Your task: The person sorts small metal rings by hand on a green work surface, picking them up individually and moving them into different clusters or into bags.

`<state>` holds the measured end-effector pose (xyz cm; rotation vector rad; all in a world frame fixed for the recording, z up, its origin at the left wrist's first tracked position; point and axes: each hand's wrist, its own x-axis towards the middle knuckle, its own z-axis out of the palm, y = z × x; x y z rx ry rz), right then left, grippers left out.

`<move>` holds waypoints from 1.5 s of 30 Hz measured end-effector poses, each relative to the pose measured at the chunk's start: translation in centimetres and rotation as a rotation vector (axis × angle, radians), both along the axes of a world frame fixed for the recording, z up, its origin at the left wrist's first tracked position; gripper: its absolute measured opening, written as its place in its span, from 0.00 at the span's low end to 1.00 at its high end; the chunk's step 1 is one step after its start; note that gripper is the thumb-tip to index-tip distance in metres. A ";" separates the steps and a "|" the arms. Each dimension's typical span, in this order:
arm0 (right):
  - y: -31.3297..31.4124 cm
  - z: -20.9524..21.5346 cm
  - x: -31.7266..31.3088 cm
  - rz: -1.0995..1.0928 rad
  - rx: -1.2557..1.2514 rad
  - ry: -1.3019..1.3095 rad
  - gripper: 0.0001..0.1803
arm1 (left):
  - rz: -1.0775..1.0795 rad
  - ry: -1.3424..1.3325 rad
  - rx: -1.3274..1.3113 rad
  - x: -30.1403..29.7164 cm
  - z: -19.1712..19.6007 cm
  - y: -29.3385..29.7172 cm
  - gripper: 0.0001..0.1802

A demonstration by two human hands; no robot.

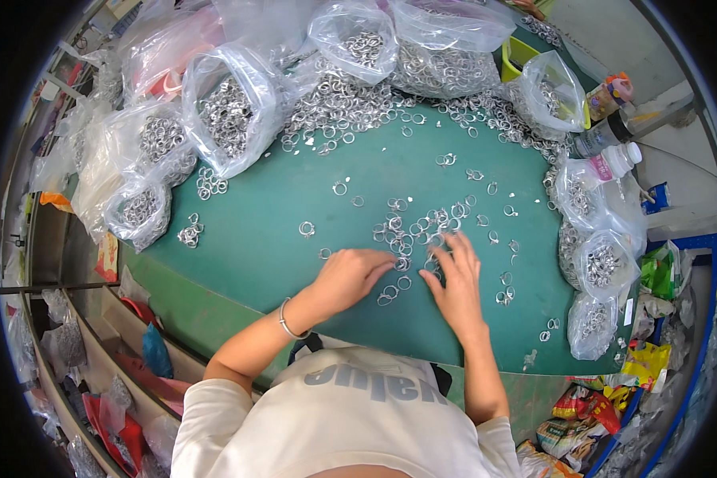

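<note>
Small silver-coloured metal rings (415,229) lie in a loose cluster on the green tabletop, in front of my hands. My left hand (349,276), a bangle (284,319) on its wrist, has thumb and fingers drawn together at the cluster's near left edge. Rings touch its fingertips; whether one is pinched there I cannot make out. At the cluster's near right side is my right hand (456,280), thumb and fingers apart, the fingertips a little blurred over the rings. A few more rings (388,295) lie between the two hands, nearer to me.
A large heap of rings (338,99) spreads along the table's far side. Open clear plastic bags of rings (229,111) stand around the left, far and right edges. Bottles (613,162) and a yellow-green basket (520,57) are at the far right. Shelves (107,331) flank the left.
</note>
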<state>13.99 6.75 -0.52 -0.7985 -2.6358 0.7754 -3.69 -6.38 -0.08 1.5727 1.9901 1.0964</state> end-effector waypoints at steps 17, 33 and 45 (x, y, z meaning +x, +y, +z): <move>5.1 0.2 -0.6 -0.205 0.146 0.145 0.10 | -0.023 0.190 -0.127 1.2 0.3 3.5 0.05; 5.3 -0.8 0.1 -0.119 0.245 0.053 0.13 | -0.179 0.323 -0.156 3.3 -0.6 9.5 0.10; 9.1 5.4 8.0 -0.602 0.133 0.435 0.10 | -0.078 -0.437 -0.033 1.6 0.3 6.7 0.06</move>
